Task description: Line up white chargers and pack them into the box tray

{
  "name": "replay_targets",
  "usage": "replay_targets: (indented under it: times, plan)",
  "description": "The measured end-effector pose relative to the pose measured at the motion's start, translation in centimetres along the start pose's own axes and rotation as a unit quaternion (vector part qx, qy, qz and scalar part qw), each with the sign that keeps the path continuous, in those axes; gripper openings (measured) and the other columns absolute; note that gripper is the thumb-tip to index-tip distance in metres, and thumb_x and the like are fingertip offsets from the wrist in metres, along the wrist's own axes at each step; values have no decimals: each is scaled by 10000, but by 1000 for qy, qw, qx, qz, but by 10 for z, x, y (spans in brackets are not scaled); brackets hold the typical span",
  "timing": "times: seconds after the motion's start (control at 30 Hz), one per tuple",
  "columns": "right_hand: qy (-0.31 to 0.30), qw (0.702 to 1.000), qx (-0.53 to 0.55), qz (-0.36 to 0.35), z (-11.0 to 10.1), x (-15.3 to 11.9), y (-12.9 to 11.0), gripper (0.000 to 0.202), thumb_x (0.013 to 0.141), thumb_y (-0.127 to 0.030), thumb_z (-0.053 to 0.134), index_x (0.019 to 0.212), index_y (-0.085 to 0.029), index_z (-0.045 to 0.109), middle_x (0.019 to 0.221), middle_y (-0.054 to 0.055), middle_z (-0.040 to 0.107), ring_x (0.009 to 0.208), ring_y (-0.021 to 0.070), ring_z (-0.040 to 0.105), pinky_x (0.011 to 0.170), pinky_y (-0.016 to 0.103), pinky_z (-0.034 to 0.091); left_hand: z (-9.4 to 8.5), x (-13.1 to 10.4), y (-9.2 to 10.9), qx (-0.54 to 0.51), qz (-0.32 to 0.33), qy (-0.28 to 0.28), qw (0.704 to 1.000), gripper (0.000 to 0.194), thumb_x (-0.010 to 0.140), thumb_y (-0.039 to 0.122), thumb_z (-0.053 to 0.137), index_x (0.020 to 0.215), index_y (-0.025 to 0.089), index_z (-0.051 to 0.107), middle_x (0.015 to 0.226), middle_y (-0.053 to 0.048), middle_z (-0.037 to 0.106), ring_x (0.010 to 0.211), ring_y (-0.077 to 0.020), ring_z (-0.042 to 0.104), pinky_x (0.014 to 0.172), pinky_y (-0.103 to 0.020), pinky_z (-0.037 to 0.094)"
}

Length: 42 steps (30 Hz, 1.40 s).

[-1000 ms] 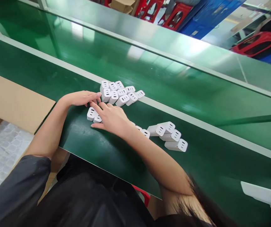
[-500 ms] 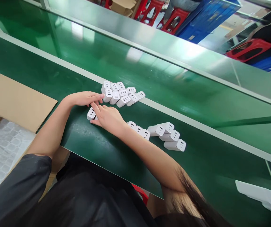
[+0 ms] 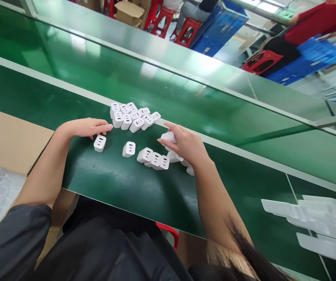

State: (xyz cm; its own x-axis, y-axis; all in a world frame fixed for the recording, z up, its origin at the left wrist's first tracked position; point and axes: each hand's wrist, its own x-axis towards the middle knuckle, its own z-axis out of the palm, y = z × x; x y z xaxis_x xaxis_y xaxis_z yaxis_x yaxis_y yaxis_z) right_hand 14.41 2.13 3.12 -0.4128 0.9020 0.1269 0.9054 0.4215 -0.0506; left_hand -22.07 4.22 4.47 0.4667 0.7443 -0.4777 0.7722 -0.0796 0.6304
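Note:
My right hand (image 3: 185,143) is closed around a white charger (image 3: 168,136), thumb and fingers on its sides, over a few more chargers that it partly hides. My left hand (image 3: 90,127) has its fingers stretched out, with nothing seen in it. Just below those fingers, a single charger (image 3: 100,144) stands with its port face up. Another lone charger (image 3: 129,149) is between my hands, beside a short row of chargers (image 3: 155,159). Several more stand in a tight cluster (image 3: 127,117) close to the left fingertips.
A green work table (image 3: 106,175) lies under my hands, with a pale rail (image 3: 77,90) along its far side. An open cardboard box (image 3: 12,140) with clear plastic trays sits at the left. More translucent trays (image 3: 311,218) lie at the right. People sit beyond.
My right hand has moved from beside the left hand to the chargers at the right and taken hold of one. Two chargers now stand apart where it was. The view has shifted right.

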Motion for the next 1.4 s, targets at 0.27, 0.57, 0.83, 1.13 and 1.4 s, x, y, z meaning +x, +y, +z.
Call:
replay_targets:
  times: [0.27,0.57,0.83,1.13,1.4]
  plan:
    - [28,999,15,-35,0,-30,21,501,997,-567,354,1226,-231,648,1129,115,679,1042,318,639,865,498,537,8,-17,11,170,55,-57,982,949,664,659,689,1484,300,376,1458,-99,491,1272,-288,504,943,-315,461]
    - [14,987,109,-117,6,-59,-43,533,988,-477,489,1440,-194,465,1391,147,557,1255,299,549,1037,507,491,54,5,37,194,173,29,965,734,882,534,552,1519,262,308,1430,-94,494,1309,-257,460,1053,-332,379]
    - [32,985,115,-121,34,-73,-52,467,1009,-428,471,1399,-181,534,1286,114,649,1072,219,635,941,376,549,97,24,55,250,277,86,924,506,945,544,517,1317,202,535,1205,-97,644,1058,-234,577,850,-334,475]
    - [155,960,144,-186,45,-89,-41,366,951,-395,619,1231,-162,641,1088,65,736,830,157,666,746,285,542,116,23,62,262,356,134,887,412,972,487,491,1216,165,568,1103,-82,711,919,-199,636,705,-302,495]
    - [166,955,168,-178,47,-95,-41,450,945,-374,635,1339,-169,557,1166,87,708,942,182,678,827,308,565,119,20,67,278,367,172,871,423,931,489,569,1192,156,580,1032,-67,729,873,-205,650,691,-308,492]
